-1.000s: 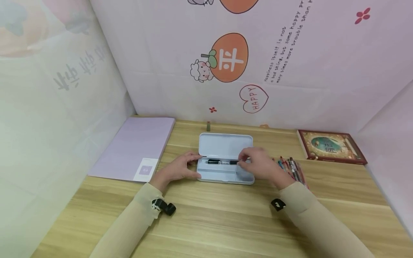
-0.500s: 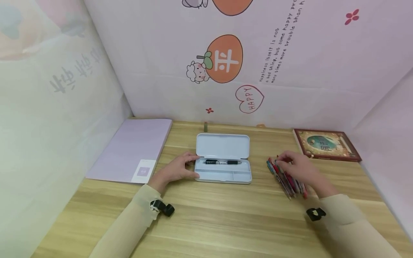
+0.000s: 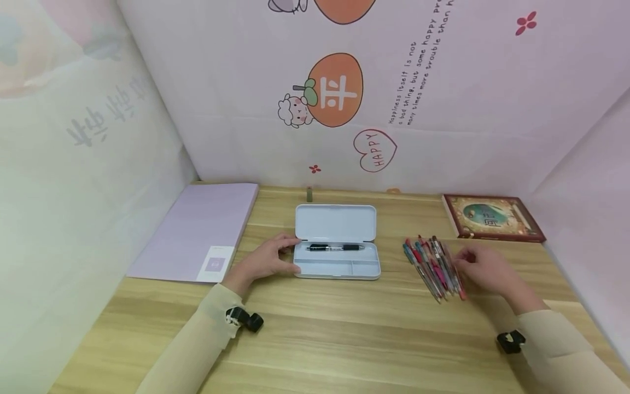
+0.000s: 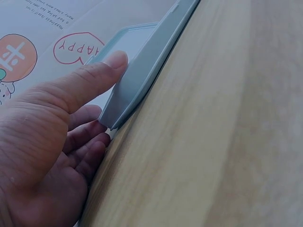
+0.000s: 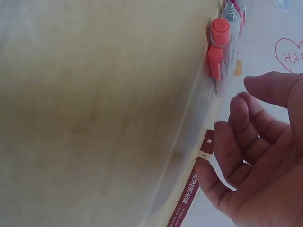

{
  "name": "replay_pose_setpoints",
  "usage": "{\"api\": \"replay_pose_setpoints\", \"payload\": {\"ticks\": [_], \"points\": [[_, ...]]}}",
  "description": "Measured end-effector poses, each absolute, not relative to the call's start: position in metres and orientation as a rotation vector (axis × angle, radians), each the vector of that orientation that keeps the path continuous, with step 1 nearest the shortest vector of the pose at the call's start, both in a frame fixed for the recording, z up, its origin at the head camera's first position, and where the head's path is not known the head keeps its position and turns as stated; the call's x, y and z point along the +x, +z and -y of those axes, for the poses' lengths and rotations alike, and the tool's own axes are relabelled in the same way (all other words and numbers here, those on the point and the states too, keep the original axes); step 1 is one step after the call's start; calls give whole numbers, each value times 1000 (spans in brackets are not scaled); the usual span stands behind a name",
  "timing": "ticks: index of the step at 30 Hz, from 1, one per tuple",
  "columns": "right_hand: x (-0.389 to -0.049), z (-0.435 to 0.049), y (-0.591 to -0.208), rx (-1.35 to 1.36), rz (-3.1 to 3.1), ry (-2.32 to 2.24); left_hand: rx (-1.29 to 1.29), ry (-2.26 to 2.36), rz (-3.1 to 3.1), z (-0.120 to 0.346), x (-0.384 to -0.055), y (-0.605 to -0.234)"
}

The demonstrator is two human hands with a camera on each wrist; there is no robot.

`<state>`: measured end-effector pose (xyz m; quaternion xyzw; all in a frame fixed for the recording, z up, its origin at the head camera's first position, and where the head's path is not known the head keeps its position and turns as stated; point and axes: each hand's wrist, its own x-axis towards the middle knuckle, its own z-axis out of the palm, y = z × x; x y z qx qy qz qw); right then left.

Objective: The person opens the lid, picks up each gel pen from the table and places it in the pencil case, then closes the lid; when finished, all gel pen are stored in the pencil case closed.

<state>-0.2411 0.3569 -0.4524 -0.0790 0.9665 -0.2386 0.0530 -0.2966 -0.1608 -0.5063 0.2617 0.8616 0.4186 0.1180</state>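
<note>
A pale blue pencil case (image 3: pixel 322 268) lies with its lid up in the middle of the table. One black-and-clear pen (image 3: pixel 334 248) rests in its long back compartment. My left hand (image 3: pixel 268 257) holds the case's left end; in the left wrist view the thumb is on the wall of the case (image 4: pixel 137 78) and the fingers are around its corner. Right of the case lies a bundle of several pens (image 3: pixel 433 268), some red, pink and blue. Beside that bundle's right edge is my right hand (image 3: pixel 484 268), fingers loosely bent and nothing visible between them.
A lilac folder (image 3: pixel 197 224) lies at the left. A book with a dark red border (image 3: pixel 494 218) sits at the back right, beyond the right hand. A small green item (image 3: pixel 309 194) stands behind the case. Printed sheeting walls the table's back and sides.
My right hand has left the pen in the case, moved right over the pens, then to their right side. The bundle is more spread out. My left hand has stayed at the case.
</note>
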Motion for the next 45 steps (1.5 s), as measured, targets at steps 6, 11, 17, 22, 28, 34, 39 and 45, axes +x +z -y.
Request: {"api": "replay_pose_setpoints", "payload": {"ticks": [6,11,17,22,28,34,39,45], "points": [[-241,-357,-456,-210,-2931,-644,763,1220,-2527,161,-296,-505],[-242,-357,-458,-201,-2911,-580,747,1210,-2524,161,-296,-505],[-242,-356,-456,-147,-2851,-551,749,1213,-2521,160,-296,-506],[-241,-358,-456,-59,-2790,-555,756,1211,-2522,159,-297,-507],[-240,-360,-454,-10,-2815,-514,752,1226,-2514,159,-296,-505],[-238,-361,-447,0,-2840,-548,763,1201,-2534,162,-295,-506],[-238,-364,-447,-22,-2878,-589,757,1209,-2548,164,-294,-507],[-234,-363,-446,-21,-2927,-653,752,1235,-2529,160,-294,-507]]}}
